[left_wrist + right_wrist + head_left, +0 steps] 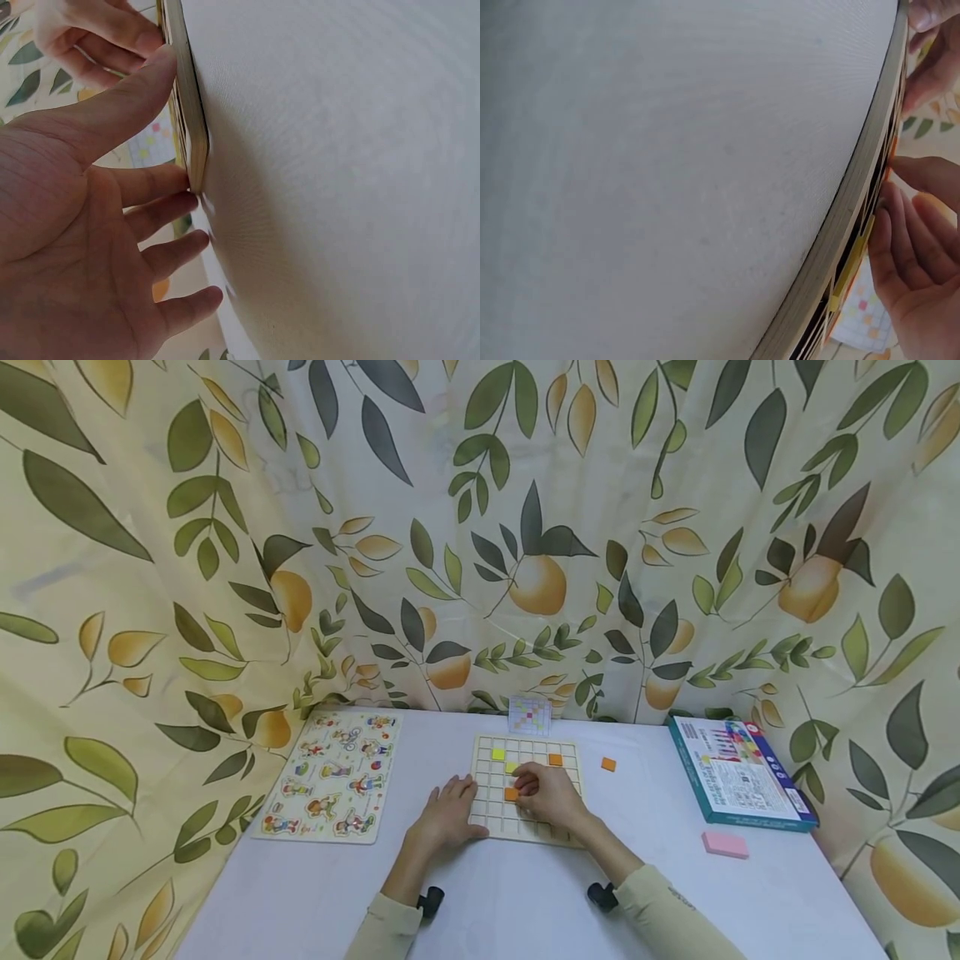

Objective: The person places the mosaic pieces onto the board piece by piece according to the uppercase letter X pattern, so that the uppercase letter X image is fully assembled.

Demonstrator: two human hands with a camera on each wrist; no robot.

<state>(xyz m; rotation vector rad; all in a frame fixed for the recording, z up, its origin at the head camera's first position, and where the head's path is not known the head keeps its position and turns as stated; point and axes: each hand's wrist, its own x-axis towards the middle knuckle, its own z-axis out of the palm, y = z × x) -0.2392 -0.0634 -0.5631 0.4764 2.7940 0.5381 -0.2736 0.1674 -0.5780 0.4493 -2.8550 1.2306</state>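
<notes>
A pale wooden grid board [491, 827] lies on the table under both hands. My left hand [447, 814] rests at its left side, fingers spread along the edge, the thumb [154, 79] at the near edge. Over the middle of the board, my right hand [553, 795] has its fingers curled, with thumb and fingertips at an orange square tile [511, 794]. In the right wrist view the thumb tip meets this orange tile [891, 159]. Yellow tiles [498, 754] and another orange tile [555, 760] sit in the grid. The hand hides part of the board.
A loose orange tile [608, 764] lies right of the board. Behind it stands a small colour-pattern card [529, 716]. A picture board with cartoon children [327, 777] is at left; a teal-sided box [742, 772] and a pink block [725, 844] are at right. A leaf-print curtain [480, 635] surrounds the table.
</notes>
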